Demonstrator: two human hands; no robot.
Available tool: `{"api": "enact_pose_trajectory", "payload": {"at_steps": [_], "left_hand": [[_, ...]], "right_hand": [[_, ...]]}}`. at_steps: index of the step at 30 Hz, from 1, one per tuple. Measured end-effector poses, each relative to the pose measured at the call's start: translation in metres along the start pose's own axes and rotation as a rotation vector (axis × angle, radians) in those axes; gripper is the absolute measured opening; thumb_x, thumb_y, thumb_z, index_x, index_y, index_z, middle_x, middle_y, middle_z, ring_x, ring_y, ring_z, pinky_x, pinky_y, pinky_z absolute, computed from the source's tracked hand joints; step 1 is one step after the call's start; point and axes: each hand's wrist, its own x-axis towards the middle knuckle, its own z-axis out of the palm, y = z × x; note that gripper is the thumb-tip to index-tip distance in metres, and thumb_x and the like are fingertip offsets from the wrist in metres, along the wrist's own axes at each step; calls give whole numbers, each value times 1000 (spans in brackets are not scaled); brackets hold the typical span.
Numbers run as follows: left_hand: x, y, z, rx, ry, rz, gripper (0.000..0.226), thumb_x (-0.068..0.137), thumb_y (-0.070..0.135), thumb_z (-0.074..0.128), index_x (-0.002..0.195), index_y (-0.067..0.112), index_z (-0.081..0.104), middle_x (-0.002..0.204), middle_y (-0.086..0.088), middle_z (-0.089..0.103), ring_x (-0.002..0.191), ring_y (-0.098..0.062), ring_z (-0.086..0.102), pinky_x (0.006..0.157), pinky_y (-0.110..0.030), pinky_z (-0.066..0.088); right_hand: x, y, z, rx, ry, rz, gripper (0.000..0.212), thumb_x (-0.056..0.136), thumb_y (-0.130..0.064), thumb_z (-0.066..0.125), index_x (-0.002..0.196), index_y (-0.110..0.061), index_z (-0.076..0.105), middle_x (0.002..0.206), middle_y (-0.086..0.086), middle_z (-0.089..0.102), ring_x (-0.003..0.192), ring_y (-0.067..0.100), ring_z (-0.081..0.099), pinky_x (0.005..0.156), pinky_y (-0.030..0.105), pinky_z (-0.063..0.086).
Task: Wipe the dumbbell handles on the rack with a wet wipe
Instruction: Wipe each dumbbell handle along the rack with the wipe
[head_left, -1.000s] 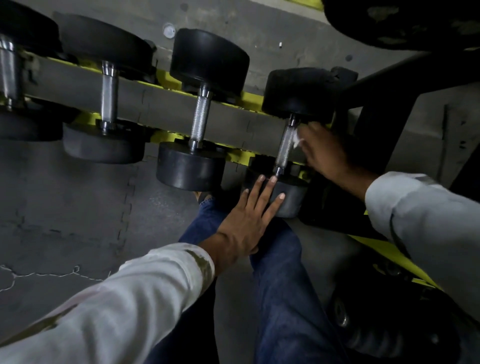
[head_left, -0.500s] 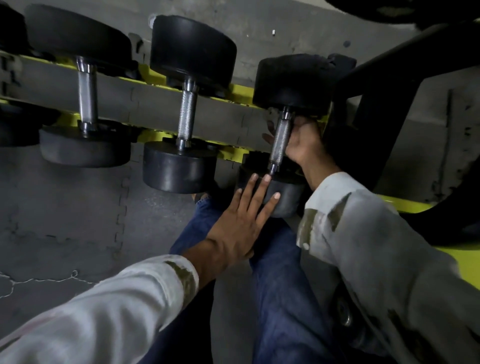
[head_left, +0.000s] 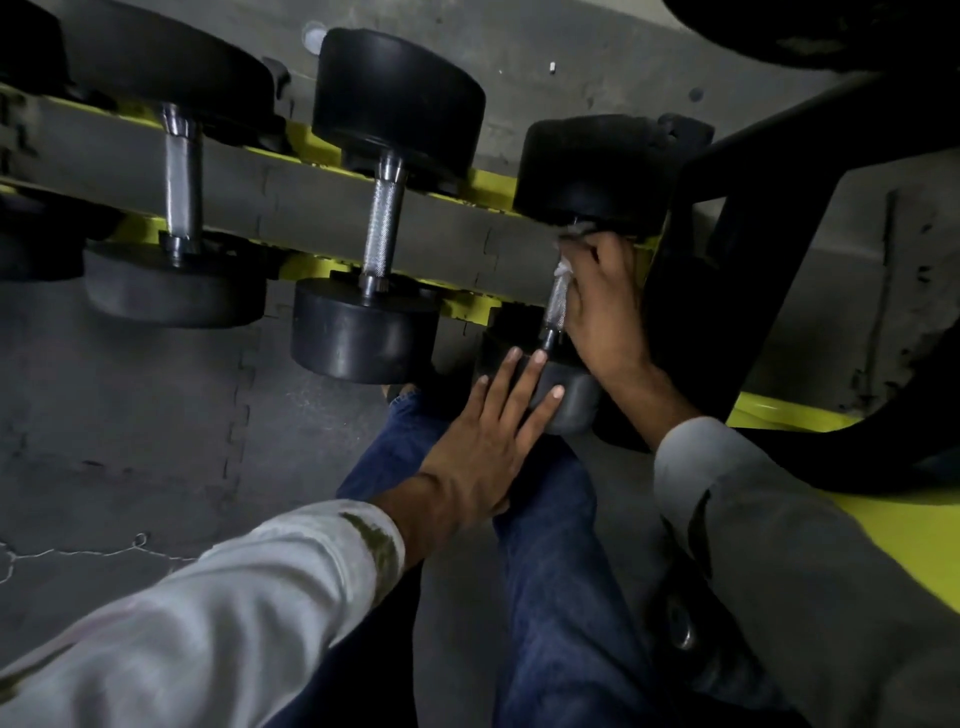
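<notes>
Black dumbbells with chrome handles lie across a yellow rack (head_left: 470, 183). My right hand (head_left: 602, 296) is wrapped round the upper part of the rightmost dumbbell's handle (head_left: 555, 306), with a white wet wipe (head_left: 563, 267) bunched between fingers and metal. Only the lower stretch of that handle shows. My left hand (head_left: 488, 436) lies flat, fingers straight, against the near head (head_left: 566, 400) of the same dumbbell. The middle dumbbell's handle (head_left: 383, 228) and the left one's handle (head_left: 181, 179) are bare.
A black rack upright (head_left: 727, 249) rises just right of my right hand, with a yellow base rail (head_left: 779, 415) below it. My legs in blue jeans (head_left: 550, 571) stand on grey floor mats (head_left: 130, 426). Another dark weight (head_left: 810, 31) hangs at the top right.
My right hand has closed round the rightmost handle with the wipe and slid up toward the far head. My left hand has stayed pressed on the near head.
</notes>
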Motion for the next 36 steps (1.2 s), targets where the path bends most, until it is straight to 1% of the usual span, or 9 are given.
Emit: {"api": "enact_pose_trajectory", "payload": {"at_steps": [3, 6, 11, 16, 20, 23, 27, 31, 36], "left_hand": [[0, 0, 1, 2, 4, -1, 124, 94, 44, 65, 150, 5, -38, 152, -32, -45, 149, -52, -26, 124, -59, 15], [1, 1, 0, 17, 9, 2, 124, 93, 45, 65, 149, 5, -38, 151, -33, -45, 148, -53, -26, 124, -59, 15], [1, 1, -2, 28, -4, -15, 116, 97, 42, 59, 149, 5, -38, 150, -33, -47, 147, -53, -29, 125, -59, 12], [-3, 4, -24, 71, -103, -16, 118, 94, 51, 61, 156, 6, -28, 155, -33, -39, 149, -52, -25, 125, -58, 12], [-4, 6, -36, 62, -138, -23, 106, 100, 44, 55, 158, 7, -25, 159, -31, -34, 151, -50, -23, 125, -58, 12], [-3, 10, -34, 68, -124, -44, 109, 98, 47, 57, 158, 7, -25, 159, -31, -34, 151, -51, -22, 125, -58, 13], [-3, 12, -26, 85, -84, -50, 105, 100, 46, 53, 158, 6, -24, 158, -32, -35, 151, -52, -21, 124, -57, 16], [-3, 12, -26, 96, -95, -56, 122, 91, 54, 66, 158, 5, -25, 157, -33, -36, 151, -52, -20, 124, -57, 17], [-5, 12, -32, 105, -116, -47, 119, 93, 51, 63, 158, 5, -24, 157, -33, -36, 151, -52, -21, 124, -57, 17]], "right_hand": [[11, 10, -8, -179, -52, -78, 49, 94, -9, 52, 143, -12, 46, 140, 11, 43, 126, 31, 48, 96, 45, 50], [13, 14, -16, -183, -192, -178, 46, 96, 1, 45, 141, -4, 46, 141, 15, 42, 120, 37, 50, 95, 43, 47], [28, -15, -26, -599, -418, -314, 30, 94, -10, 46, 119, -15, 62, 127, 7, 58, 92, 34, 67, 62, 33, 47], [58, -76, -25, -837, -858, -271, 25, 99, -15, 54, 121, -14, 66, 128, 8, 64, 119, 31, 62, 85, 41, 50], [52, -90, -18, -792, -1123, -278, 29, 91, -14, 66, 120, -10, 67, 125, 10, 65, 114, 31, 63, 78, 39, 49], [50, -81, -27, -770, -1056, -353, 25, 92, -16, 64, 116, -13, 67, 120, 8, 67, 113, 30, 64, 81, 40, 49], [47, -49, -51, -683, -726, -330, 22, 93, -26, 59, 111, -22, 72, 114, 7, 71, 107, 30, 68, 81, 33, 51], [21, -34, -43, -495, -835, -392, 23, 92, -22, 56, 111, -19, 70, 110, 11, 70, 106, 34, 66, 80, 34, 51], [24, -5, -38, -21, -653, -127, 11, 83, -15, 67, 89, -24, 69, 90, -3, 72, 89, 22, 68, 74, 33, 55]]}}
